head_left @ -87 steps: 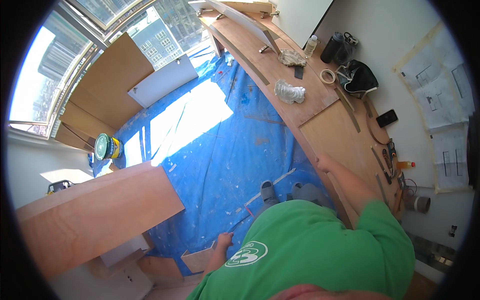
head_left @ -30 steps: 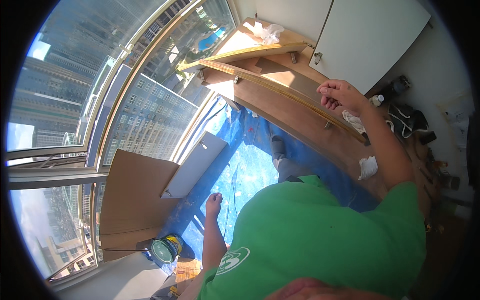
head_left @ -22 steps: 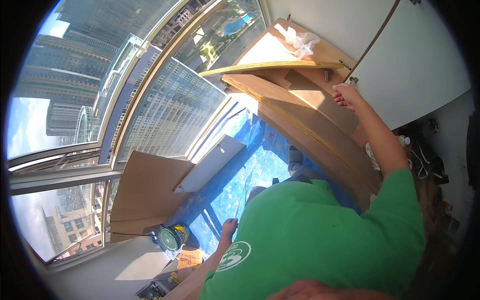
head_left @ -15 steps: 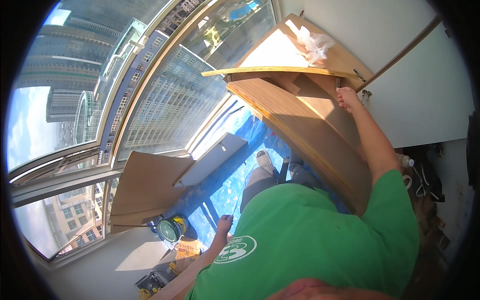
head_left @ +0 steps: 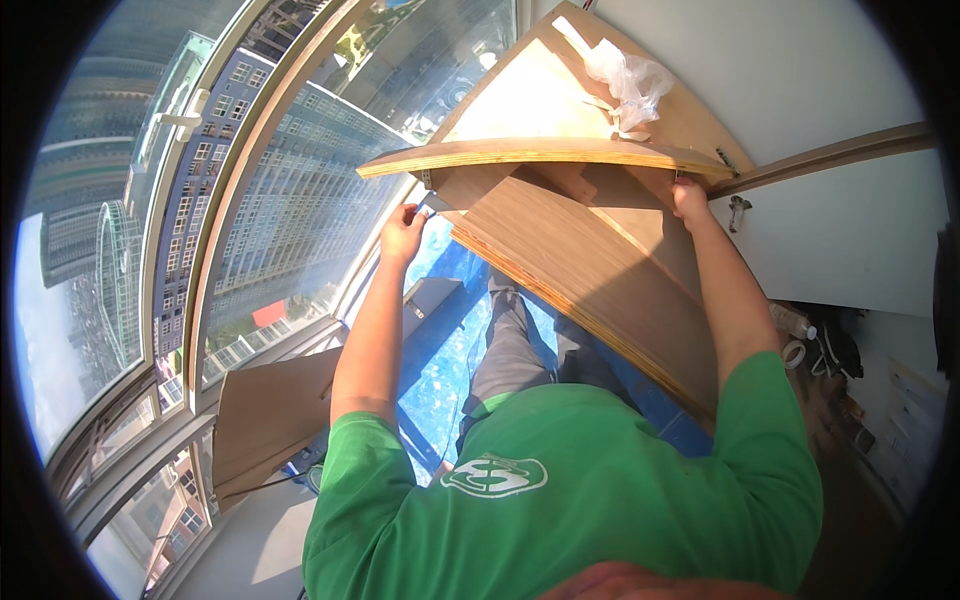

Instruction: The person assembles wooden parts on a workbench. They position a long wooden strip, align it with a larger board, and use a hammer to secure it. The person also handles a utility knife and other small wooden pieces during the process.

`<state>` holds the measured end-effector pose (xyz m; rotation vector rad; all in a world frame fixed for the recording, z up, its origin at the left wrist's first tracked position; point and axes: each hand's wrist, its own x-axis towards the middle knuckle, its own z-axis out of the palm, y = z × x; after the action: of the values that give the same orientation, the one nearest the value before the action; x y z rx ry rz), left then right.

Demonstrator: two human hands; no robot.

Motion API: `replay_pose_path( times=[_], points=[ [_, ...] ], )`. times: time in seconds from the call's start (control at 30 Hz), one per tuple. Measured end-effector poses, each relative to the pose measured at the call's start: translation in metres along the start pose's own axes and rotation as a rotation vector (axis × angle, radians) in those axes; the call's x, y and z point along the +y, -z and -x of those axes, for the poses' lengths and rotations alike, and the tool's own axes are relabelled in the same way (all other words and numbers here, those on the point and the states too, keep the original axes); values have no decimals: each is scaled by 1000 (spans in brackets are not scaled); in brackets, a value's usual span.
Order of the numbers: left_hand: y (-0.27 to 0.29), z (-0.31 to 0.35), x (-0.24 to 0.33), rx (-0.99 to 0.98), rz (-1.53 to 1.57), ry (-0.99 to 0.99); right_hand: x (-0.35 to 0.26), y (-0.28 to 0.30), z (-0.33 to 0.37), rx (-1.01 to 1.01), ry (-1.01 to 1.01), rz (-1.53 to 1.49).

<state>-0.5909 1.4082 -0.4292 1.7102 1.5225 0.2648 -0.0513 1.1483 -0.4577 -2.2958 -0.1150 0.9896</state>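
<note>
A wooden cabinet with wood-grain panels (head_left: 560, 225) stands before me, a curved-looking board (head_left: 540, 152) with a pale ply edge lying across its top. My right hand (head_left: 690, 203) is closed at a small metal bracket (head_left: 680, 177) under the board's right end. Close to the board's left end, my left hand (head_left: 402, 235) is raised with its fingers pinched together; whatever lies between them is too small to make out. Another small dark metal bracket (head_left: 427, 179) hangs under that end, just above the left fingertips.
Crumpled clear plastic (head_left: 632, 85) rests on a sunlit board (head_left: 530, 95) behind. Large windows (head_left: 300, 200) run along the left. Blue sheeting (head_left: 440, 340) covers the floor. A brown panel (head_left: 265, 415) leans at lower left; white cabinet doors (head_left: 840, 235) stand right.
My left hand has risen from low beside my body to the board's left end. My right hand stays at the bracket. The view has shifted closer to the cabinet.
</note>
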Motion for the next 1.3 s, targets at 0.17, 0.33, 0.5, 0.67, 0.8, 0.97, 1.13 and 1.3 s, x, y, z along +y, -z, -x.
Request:
replay_pose_path(
  times=[0.17,0.33,0.5,0.67,0.8,0.97,1.13,1.3],
  points=[
    [-31,-82,4,16,109,62,-6,-21,-4,52,-18,-94],
    [-43,-96,29,-30,116,74,-8,-33,-25,136,-150,96],
    [-49,-113,35,-61,46,31,-5,-31,-34,230,-50,183],
    [-58,-135,-3,20,-360,-229,-8,-35,-45,282,65,277],
    [-69,-118,43,-4,-444,56,18,-27,-62,391,164,373],
    [-61,-113,44,-32,-566,94,2,-29,-41,327,251,218],
    [-46,-119,-19,189,-615,-132,-97,-50,48,90,481,152],
    [-12,-94,-41,210,-465,-165,-105,-43,63,-31,321,126]
  ],
)
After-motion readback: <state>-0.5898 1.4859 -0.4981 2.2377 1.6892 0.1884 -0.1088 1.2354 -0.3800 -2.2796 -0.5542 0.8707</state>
